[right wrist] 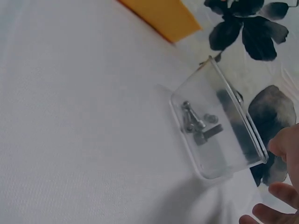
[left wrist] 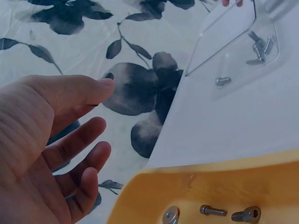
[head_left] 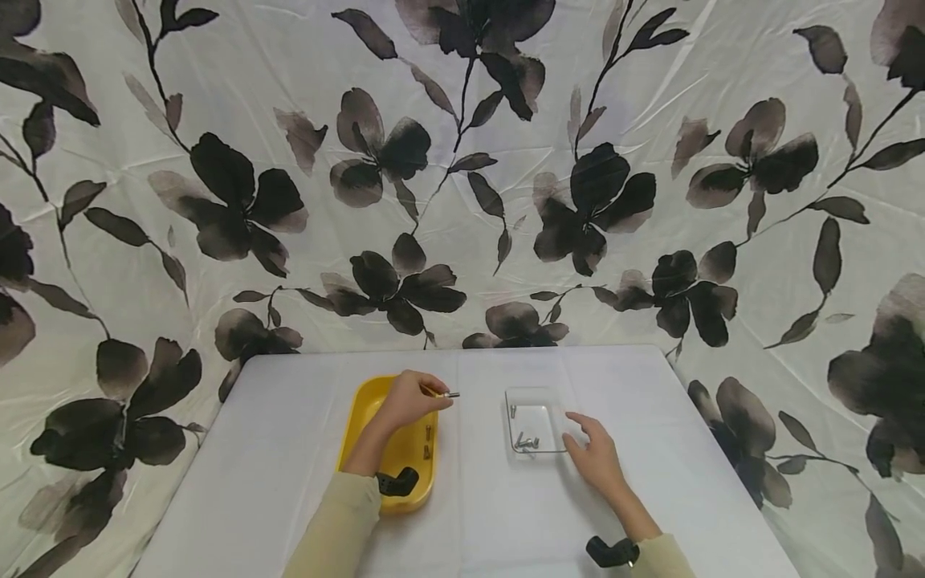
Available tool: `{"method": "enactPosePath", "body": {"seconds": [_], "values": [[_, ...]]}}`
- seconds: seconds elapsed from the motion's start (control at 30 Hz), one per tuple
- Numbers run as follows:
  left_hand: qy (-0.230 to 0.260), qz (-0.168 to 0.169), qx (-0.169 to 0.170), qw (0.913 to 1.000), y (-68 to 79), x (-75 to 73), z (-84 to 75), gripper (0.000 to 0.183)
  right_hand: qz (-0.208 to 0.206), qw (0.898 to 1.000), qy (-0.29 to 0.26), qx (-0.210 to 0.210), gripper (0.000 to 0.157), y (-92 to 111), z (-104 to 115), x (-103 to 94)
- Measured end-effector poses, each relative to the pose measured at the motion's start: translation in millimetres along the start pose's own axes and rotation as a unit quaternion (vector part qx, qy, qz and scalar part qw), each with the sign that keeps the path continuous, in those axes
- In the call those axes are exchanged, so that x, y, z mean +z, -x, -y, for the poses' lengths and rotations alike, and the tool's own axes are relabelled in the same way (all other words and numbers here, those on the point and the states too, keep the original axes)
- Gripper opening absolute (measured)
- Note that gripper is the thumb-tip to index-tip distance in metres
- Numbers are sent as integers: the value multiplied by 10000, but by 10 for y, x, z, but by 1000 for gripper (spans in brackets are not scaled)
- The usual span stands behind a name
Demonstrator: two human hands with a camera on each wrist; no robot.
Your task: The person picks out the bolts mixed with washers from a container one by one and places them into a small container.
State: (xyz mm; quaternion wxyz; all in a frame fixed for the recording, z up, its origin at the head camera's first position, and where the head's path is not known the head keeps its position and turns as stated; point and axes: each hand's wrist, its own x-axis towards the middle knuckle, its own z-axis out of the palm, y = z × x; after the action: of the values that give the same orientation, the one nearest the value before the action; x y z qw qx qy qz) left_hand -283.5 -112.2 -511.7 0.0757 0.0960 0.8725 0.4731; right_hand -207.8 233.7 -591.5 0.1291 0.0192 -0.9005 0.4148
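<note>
My left hand (head_left: 412,399) is above the far end of the yellow tray (head_left: 408,445), pinching a small metal bolt (head_left: 451,394) between thumb and fingers. In the left wrist view the threaded tip of that bolt (left wrist: 108,75) sticks out past the thumb, the remainder mostly covered. At the right side of a clear plastic box (head_left: 542,421) is my right hand (head_left: 594,456), fingers spread and holding nothing. Whether its fingertips touch the box rim I cannot tell. Several metal bolts (right wrist: 201,126) lie inside the box.
More bolts (left wrist: 213,211) and a round metal washer-like piece (left wrist: 171,215) lie in the yellow tray. Both containers stand on a white-covered table (head_left: 477,514). Behind it hangs a floral cloth (head_left: 506,225).
</note>
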Motion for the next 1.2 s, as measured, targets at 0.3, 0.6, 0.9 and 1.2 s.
{"method": "enactPosePath", "body": {"seconds": [0.3,0.6,0.9,1.2], "values": [[-60,22,-290,9996,-48,111,18,17,280,9848,-1351,1051,42,57,-68,119],[112,-67,-311,9994,-78,224,87,18,246,9717,-1994,1244,38,72,-40,183],[269,36,-135,9995,-159,336,103,19,170,9695,-2044,1341,37,74,-32,189],[373,42,95,9993,-221,433,45,16,153,9706,-2039,1272,37,88,-49,212]]}}
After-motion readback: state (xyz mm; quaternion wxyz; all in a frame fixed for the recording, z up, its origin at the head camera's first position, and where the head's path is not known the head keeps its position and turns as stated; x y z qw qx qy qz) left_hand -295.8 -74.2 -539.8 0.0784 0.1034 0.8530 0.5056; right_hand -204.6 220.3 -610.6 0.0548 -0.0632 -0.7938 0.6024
